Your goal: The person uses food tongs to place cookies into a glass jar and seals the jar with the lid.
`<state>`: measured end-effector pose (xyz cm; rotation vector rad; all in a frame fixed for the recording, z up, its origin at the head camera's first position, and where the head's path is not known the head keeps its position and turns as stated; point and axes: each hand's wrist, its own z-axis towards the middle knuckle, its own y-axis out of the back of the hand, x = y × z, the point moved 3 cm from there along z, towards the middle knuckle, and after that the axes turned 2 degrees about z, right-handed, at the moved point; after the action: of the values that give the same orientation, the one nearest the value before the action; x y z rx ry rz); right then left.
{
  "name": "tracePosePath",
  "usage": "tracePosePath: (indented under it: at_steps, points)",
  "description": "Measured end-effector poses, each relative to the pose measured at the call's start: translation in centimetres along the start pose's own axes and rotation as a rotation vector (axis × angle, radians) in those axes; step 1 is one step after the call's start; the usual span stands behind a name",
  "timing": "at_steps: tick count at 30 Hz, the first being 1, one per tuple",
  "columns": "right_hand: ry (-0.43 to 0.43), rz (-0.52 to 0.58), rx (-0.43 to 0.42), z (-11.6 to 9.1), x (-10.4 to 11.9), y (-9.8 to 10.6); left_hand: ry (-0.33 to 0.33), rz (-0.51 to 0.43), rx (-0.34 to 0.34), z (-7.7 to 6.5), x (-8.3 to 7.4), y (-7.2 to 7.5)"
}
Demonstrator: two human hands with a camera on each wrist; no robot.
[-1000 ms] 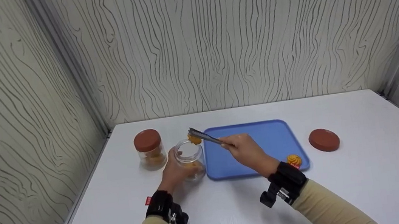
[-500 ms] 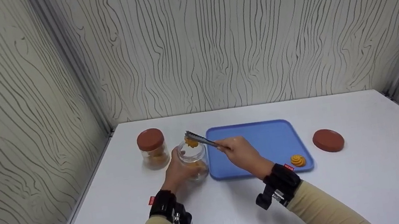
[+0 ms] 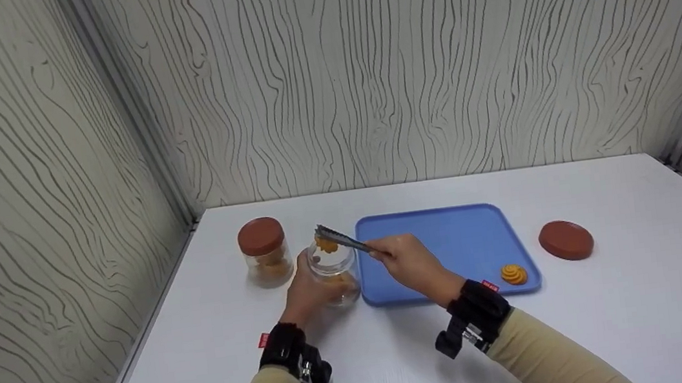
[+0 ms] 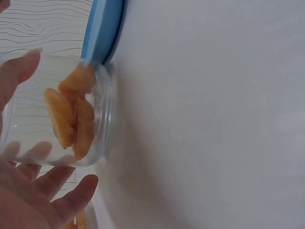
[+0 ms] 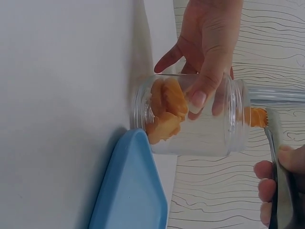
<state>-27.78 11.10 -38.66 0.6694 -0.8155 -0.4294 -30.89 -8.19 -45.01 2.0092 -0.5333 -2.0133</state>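
My left hand grips a clear lidless jar round its side, thumb on one side and fingers on the other. Several orange swirl cookies lie at the jar's bottom. In my right hand are metal tongs, their tips above the jar's mouth. Between the tips sits one orange cookie, right at the jar's opening; in the right wrist view it overlaps the rim. One more swirl cookie rests on the near right corner of a blue tray.
A second jar with a brown-red lid and cookies inside stands left of the held jar. A loose brown-red lid lies right of the tray. Patterned panels close off the white table at the back and sides.
The tongs with the cookie have shifted left and slightly down, from the jar's right rim to over its mouth. The left hand keeps its grip on the jar. The head view has shifted slightly.
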Motion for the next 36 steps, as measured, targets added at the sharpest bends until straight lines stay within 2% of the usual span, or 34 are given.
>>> tracePosePath:
  at_steps: [6, 13, 21, 29, 36]
  points:
    - [-0.008, -0.001, -0.001, -0.1, -0.2, -0.5, 0.004, -0.004, -0.006, 0.0, 0.0, 0.0]
    - [-0.005, 0.012, -0.013, -0.6, -0.4, -0.1, -0.038, 0.016, -0.009, -0.1, -0.1, -0.1]
    - [-0.058, 0.001, 0.017, -1.6, -1.0, 1.0, -0.010, 0.017, -0.001, 0.3, 0.4, 0.0]
    - [-0.058, -0.006, -0.012, -2.7, -2.0, 2.3, 0.017, -0.039, 0.030, 0.1, 0.0, 0.0]
    - [-0.070, -0.015, -0.007, -4.1, -2.6, 3.7, -0.002, -0.092, 0.001, -0.1, 0.1, 0.1]
